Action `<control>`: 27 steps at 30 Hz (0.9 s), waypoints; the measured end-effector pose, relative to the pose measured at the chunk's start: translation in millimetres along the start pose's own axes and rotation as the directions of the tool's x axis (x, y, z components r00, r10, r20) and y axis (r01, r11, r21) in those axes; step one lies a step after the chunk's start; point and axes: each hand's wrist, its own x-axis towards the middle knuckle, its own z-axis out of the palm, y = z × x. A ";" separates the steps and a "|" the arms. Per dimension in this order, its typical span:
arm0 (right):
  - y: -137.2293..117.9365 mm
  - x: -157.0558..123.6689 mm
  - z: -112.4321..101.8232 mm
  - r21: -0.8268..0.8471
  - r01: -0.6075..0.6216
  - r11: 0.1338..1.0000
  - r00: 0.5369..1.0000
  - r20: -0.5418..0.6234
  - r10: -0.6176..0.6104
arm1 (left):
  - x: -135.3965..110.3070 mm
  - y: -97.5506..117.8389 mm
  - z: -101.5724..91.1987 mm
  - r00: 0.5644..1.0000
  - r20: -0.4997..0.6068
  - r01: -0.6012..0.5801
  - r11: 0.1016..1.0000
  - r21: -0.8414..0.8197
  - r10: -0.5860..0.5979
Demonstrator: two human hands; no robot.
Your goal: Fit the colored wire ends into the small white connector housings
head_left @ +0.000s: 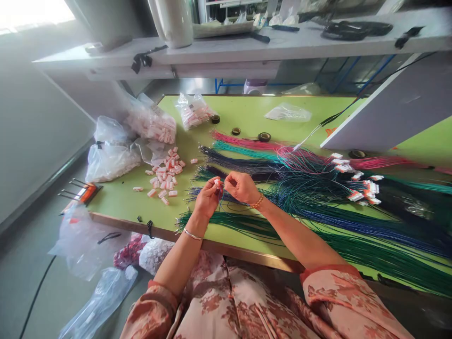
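Observation:
Between the thumb and fingers of my left hand (208,197) is a small white and orange plastic connector (217,182). My right hand (243,187) is right beside it, fingertips pinched on a thin wire that meets the connector; the wire is partly hidden by the fingers. Under and behind both hands run bundles of long wires: dark blue-black wires (240,162), green wires (243,223), teal wires (243,149) and pink wires (247,140). Left of my hands lies a loose pile of similar connectors (165,176). Finished-looking white connectors (370,190) sit on wires at the right.
Clear bags of connectors (194,112) stand at the back left of the green table (190,188). Rolls of black tape (264,136) lie behind the wires. A raised shelf (226,49) crosses the back, and a slanted panel (391,103) stands at right.

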 end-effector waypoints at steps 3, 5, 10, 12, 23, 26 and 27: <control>-0.5 0.1 -1.1 -0.005 0.002 1.000 1.000 0.000 -0.002 | 0.0 -0.1 0.3 1.000 0.008 0.000 1.000 -0.001 0.000; -1.5 0.3 -1.7 -0.022 -0.002 1.000 1.000 0.002 0.002 | -0.1 -0.4 0.2 1.000 0.012 -0.007 1.000 0.010 0.007; -4.2 0.7 -1.6 -0.068 0.025 0.997 1.000 -0.011 -0.025 | -0.7 -1.3 0.0 0.997 0.018 -0.071 0.994 0.077 0.070; -4.3 1.0 -1.1 -0.055 0.040 0.998 0.999 -0.005 -0.040 | -0.9 -2.8 -0.1 0.993 0.026 -0.116 0.987 0.107 0.114; 9.0 -3.0 7.9 0.019 0.074 0.997 0.994 0.079 -0.076 | 1.6 -12.0 -6.2 0.986 -0.037 -0.153 0.972 0.177 0.162; 11.7 -3.2 8.6 0.018 0.087 0.996 0.993 0.080 -0.088 | 2.1 -12.6 -7.8 0.986 -0.034 -0.156 0.974 0.161 0.164; 12.7 -3.4 8.9 0.012 0.089 0.996 0.993 0.077 -0.090 | 2.1 -13.6 -8.2 0.987 -0.021 -0.152 0.974 0.167 0.158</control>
